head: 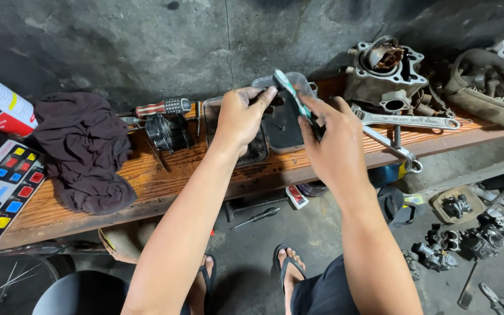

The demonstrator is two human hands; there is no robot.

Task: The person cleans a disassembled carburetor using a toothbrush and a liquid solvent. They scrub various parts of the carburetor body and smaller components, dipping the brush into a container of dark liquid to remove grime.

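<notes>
**Toothbrush gripped above a tray on the wooden desk**

Toothbrush (291,93), white and green, sits slanted in the right hand (328,137), whose fingers are closed around its handle; the head points toward 11 o'clock. The left hand (241,116) is curled, its fingertips pinching a small dark part (262,99) too hidden to identify, just beside the brush. Both hands hover over two clear plastic trays (284,125) near the middle of the desk (147,175). At 9 o'clock from the trays lie a striped-handle screwdriver (163,107) and a dark rag (86,151). At 3 o'clock lie an adjustable wrench (406,121) and, behind it, a metal engine cylinder (385,73).
</notes>
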